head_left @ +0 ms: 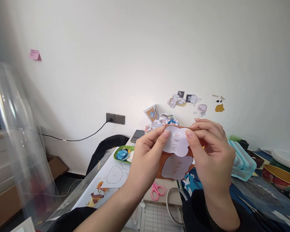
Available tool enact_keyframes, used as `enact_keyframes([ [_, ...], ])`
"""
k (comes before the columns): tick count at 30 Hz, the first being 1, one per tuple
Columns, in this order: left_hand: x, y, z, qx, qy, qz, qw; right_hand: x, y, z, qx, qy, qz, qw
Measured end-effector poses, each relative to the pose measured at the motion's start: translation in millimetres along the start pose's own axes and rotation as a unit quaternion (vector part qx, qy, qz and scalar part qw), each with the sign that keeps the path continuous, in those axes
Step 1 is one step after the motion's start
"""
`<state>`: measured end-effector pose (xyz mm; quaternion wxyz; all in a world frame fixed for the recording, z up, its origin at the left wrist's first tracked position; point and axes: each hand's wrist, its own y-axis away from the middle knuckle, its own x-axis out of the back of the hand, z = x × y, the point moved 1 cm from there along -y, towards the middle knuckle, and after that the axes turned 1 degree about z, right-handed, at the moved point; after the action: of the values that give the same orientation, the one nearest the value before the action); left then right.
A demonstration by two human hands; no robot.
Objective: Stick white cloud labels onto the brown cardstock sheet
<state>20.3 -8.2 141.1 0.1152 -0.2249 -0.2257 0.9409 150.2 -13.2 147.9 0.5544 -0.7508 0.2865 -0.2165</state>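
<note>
Raised in front of me is a brown sheet (162, 162) with two white, wavy-edged paper cutouts on it, both with handwriting. My left hand (148, 151) pinches the upper white cutout (176, 140) at its left edge together with the sheet, thumb on the front. On the other side my right hand (211, 148) presses its thumb on the cutout's right corner, fingers behind the sheet. The lower white cutout (177, 167) lies just beneath and is touched by neither hand. Whether the cutouts are stuck down, I cannot tell.
Pink scissors (157, 191) lie below the sheet, near a gridded cutting board (157, 216). A green tray (116, 154) with blue pieces sits left, beside a drawn paper (114, 175). To the right stand a teal plastic box (244, 166) and a round tin (280, 174). A phone (136, 136) lies near the wall.
</note>
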Motion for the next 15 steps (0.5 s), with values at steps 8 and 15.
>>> enact_keyframes([
  [8, -0.8, -2.1, -0.6, 0.005, 0.027, 0.017, 0.999, -1.3, -0.1, -0.4, 0.014, 0.005, 0.003, 1.000],
  [15, 0.7, -1.7, -0.4, 0.012, 0.043, 0.045, 0.998, -2.2, 1.6, -4.3, 0.029, 0.020, -0.006, 0.999],
])
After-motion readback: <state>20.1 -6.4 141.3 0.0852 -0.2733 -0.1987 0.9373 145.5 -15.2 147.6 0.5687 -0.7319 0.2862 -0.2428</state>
